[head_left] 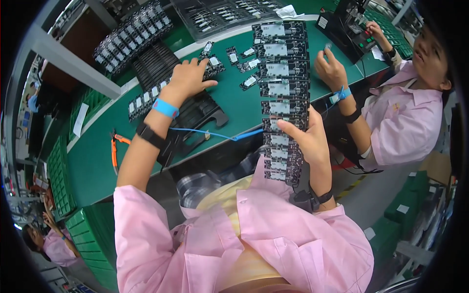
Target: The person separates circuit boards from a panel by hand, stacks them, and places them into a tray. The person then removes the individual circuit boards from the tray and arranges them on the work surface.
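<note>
"Starting at the left, what lies on the green table (pixel 92 168)?"

"Orange pliers (pixel 114 152), near the front edge. Past them, a row of boards (pixel 139 103) lies beside a black rack (pixel 155 63), partly hidden by the person's arm."

"And the left hand (pixel 188 77)?"

"Palm down, fingers spread wide and thumb out to the right, over a small board (pixel 213 63). Whether it grips that board, I can't tell."

"What comes next along?"

"A blue cord (pixel 215 133) along the table's front, and farther back some loose boards (pixel 232 56), apart from the hand."

"Where is the long strip (pixel 284 90)?"

"Right of those, its far end above the table and its near end over the person's lap. The right hand (pixel 312 139) holds it by the right edge, thumb across the front."

"Anything farther right?"

"A co-worker's raised hand (pixel 331 72), fingers bunched, near a black machine (pixel 337 31)."
</note>
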A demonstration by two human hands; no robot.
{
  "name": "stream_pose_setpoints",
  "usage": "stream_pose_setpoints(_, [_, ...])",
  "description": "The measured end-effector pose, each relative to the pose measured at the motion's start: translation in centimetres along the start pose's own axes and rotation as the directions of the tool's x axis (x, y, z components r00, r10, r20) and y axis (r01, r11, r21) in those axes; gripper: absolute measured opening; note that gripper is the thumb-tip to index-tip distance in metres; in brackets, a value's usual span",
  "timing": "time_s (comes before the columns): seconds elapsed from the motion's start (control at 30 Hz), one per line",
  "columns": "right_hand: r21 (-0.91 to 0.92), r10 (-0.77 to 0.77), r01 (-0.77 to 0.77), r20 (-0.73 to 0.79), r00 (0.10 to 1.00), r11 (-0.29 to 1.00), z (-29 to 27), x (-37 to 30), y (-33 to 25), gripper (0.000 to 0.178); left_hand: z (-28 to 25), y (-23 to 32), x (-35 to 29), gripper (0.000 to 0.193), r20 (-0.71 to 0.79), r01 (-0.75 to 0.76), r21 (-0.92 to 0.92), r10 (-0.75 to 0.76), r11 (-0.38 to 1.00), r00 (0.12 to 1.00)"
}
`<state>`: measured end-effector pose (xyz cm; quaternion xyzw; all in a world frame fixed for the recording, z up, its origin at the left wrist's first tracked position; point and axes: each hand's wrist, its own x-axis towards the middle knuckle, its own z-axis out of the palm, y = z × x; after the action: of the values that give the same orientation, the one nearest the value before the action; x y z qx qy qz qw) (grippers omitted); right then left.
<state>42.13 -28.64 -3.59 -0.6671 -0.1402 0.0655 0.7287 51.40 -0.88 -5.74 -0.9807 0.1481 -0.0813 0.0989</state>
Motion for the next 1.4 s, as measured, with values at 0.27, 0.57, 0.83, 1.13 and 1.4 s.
stream_pose_setpoints(0.27, [-0.532,-0.133,0.114,0.002,0.991,0.839,0.6,4.3,-2.1,0.031,-9.8,1.7,-2.0,0.055,-0.055,0.010,-0.967,-0.250,0.253,0.967])
stream_pose_setpoints(0.57, [-0.793,-0.478,0.548,0.385,0.789,0.266,2.7,13.4,-5.9,0.041,-17.7,-2.4,1.2,0.054,0.328,0.212,-0.917,-0.334,-0.339,0.884])
stream_pose_setpoints(0.83, [-0.682,-0.209,0.275,0.179,0.961,0.678,-0.2,15.6,-10.3,0.046,-16.1,-5.1,7.2,0.060,0.323,0.367,-0.842,0.174,-0.396,0.930])
stream_pose_setpoints(1.13, [-0.335,0.340,-0.304,0.054,0.939,0.892,-4.5,19.7,-10.9,0.028,-11.9,-2.0,13.4,0.053,0.208,0.429,-0.729,0.425,-0.533,0.881])
stream_pose_setpoints(1.4, [0.427,0.178,0.117,-0.589,0.788,0.897,-10.8,27.4,-8.2,0.023,-11.3,-1.1,10.1,0.053,0.219,0.435,-0.682,0.403,-0.588,0.888])
